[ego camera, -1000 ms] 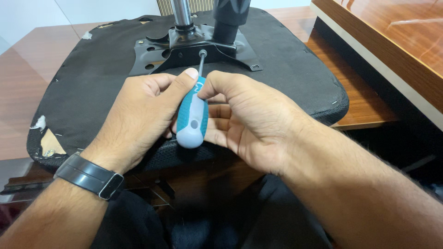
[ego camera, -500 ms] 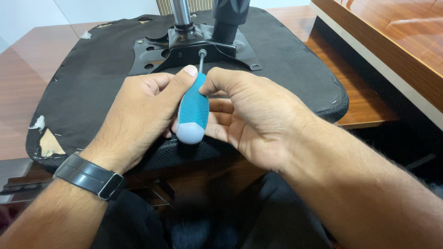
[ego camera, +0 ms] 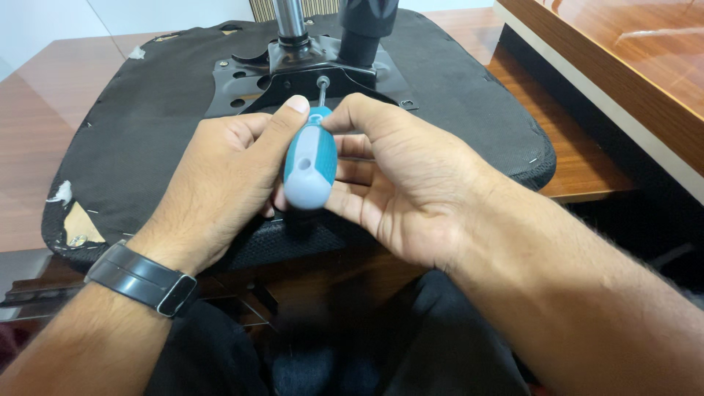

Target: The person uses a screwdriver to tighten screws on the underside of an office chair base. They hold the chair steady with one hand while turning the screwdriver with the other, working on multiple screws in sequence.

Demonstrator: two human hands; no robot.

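Observation:
A screwdriver (ego camera: 310, 165) with a teal and grey handle points away from me, its metal tip set against a screw on the black metal bracket (ego camera: 293, 73) of an upturned chair seat (ego camera: 139, 132). My left hand (ego camera: 220, 183), with a dark watch on the wrist, wraps the handle from the left, thumb along its top. From the right, my right hand (ego camera: 403, 176) holds the same handle with its fingers curled under it.
The black fabric seat base lies upside down on a brown wooden table (ego camera: 37, 132), with a torn patch (ego camera: 73, 224) at its near left corner. A metal column (ego camera: 290, 18) and a black post (ego camera: 367, 26) rise from the bracket. A wooden desk edge (ego camera: 623, 81) runs along the right.
The handle has turned slightly in my hands, so its grey part shows more. Both hands stay in place on it.

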